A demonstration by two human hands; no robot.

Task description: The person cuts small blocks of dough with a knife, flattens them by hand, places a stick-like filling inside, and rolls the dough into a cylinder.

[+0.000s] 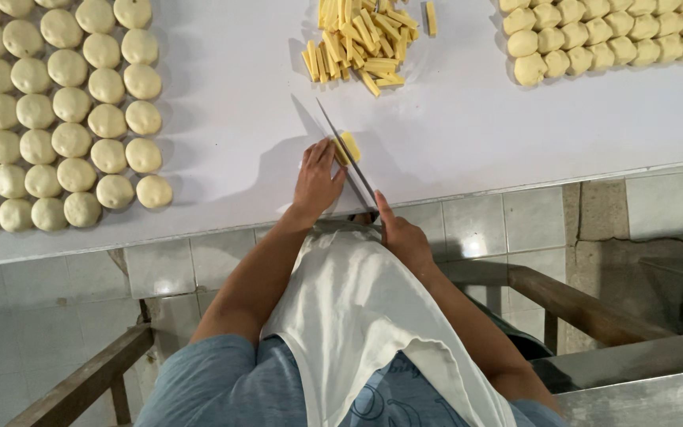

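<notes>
**Small yellow block under the knife at the worktop's near edge**

The yellow block [349, 147] lies on the white worktop [231, 103], just beyond the near edge, at about 12 o'clock from the person's body. The left hand [316, 179] rests flat against its 9 o'clock side, fingers [319, 154] extended and pressed on it rather than curled around it. The right hand [401, 234] is closed around the handle of a long knife [347, 154], whose blade runs from 5 o'clock up to 11 o'clock across the block.

Judging by the clean-edged sticks [361, 39] heaped at 12 o'clock, the block is firm but yielding, light, and likely a bit greasy, so it may slide under pressure. The safest hold seems to be on the top and far side, fingertips tucked back from the blade.

Rows of pale dough balls [65, 111] sit at 9 o'clock, and more [602, 35] at 2 o'clock.
</notes>
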